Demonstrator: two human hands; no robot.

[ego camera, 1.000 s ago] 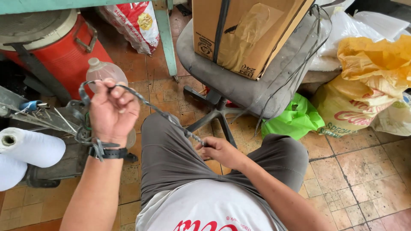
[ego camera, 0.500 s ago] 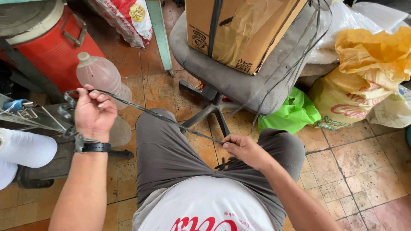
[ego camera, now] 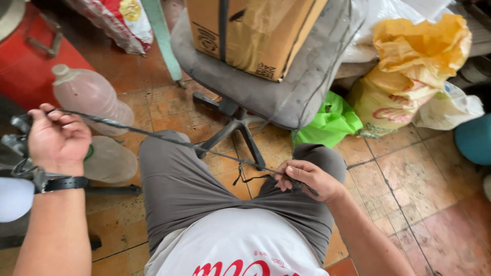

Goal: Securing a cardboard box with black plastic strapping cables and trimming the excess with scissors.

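Note:
A thin dark cord [ego camera: 169, 139] runs taut across my lap, above grey shorts. My left hand [ego camera: 57, 138], with a black watch strap on the wrist, is closed around the cord's left end, where it loops over the fingers. My right hand [ego camera: 306, 180] pinches the other end above my right thigh, and a short loose tail hangs below it. A tangle of grey wire [ego camera: 18, 153] lies just left of the left hand.
A grey office chair [ego camera: 286, 87] carrying a cardboard box [ego camera: 255, 30] stands ahead. Two plastic bottles [ego camera: 92, 97] lie on the tiled floor by a red container [ego camera: 25, 56]. A green bag [ego camera: 330, 122], a yellow sack [ego camera: 409, 66] and white bags crowd the right.
My left hand has moved further left and slightly down, drawing the cord longer and tighter. My right hand has stayed over the right thigh. The view has tilted downward.

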